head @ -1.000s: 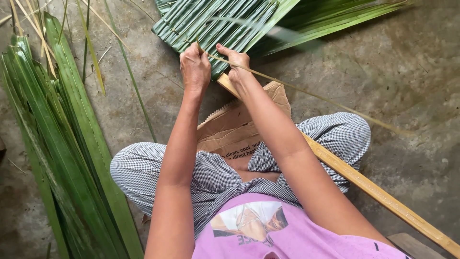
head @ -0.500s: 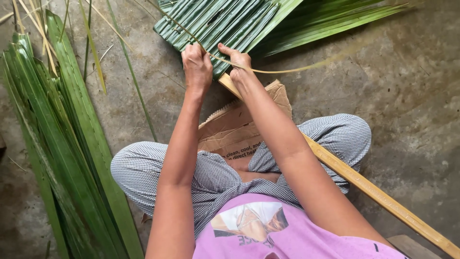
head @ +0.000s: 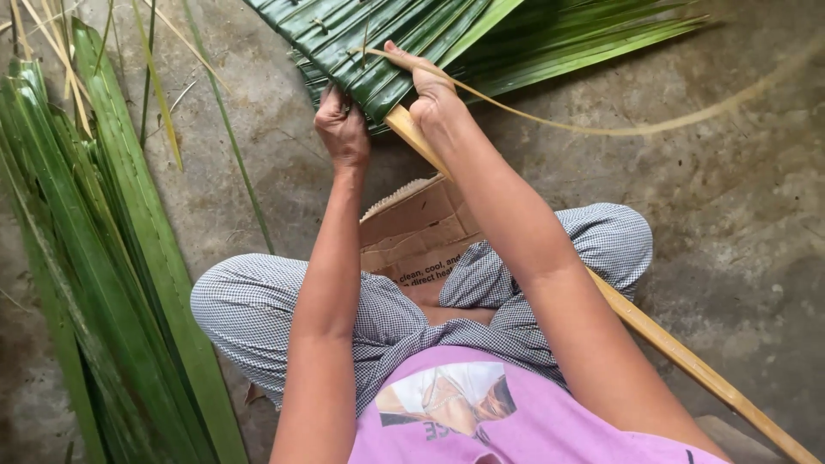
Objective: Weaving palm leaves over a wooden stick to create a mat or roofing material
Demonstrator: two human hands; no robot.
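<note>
The person sits cross-legged on the concrete floor (head: 730, 215), w/ both arms reaching forward to a panel of folded green leaves (head: 378, 43) at the top of the view. The left hand (head: 342, 129) is curled shut on the near edge of the leaf panel, knuckles up, so its grip is tight on the leaves. The right hand (head: 430, 86) sits just beside it, a bit higher up, w/ fingers pinched on a thin pale strip (head: 601, 129) that goes from the panel's face and curves far off to the right. So that grip is narrow & holding the strip. The leaf panel lies right under & between both hands, touching them, and it looks tipped up at the near edge. A long wooden stick (head: 687, 361) comes out from under the panel right at the right hand, runs below the right arm & over the right leg, down to the bottom right corner. A flat piece of brown cardboard (head: 412, 223) lies on the floor between the knees, just below the hands. More long green leaves (head: 584, 34) fan out to the right behind the panel. A big pile of loose leaves (head: 103, 258) lies along the left side, well apart from the hands.
</note>
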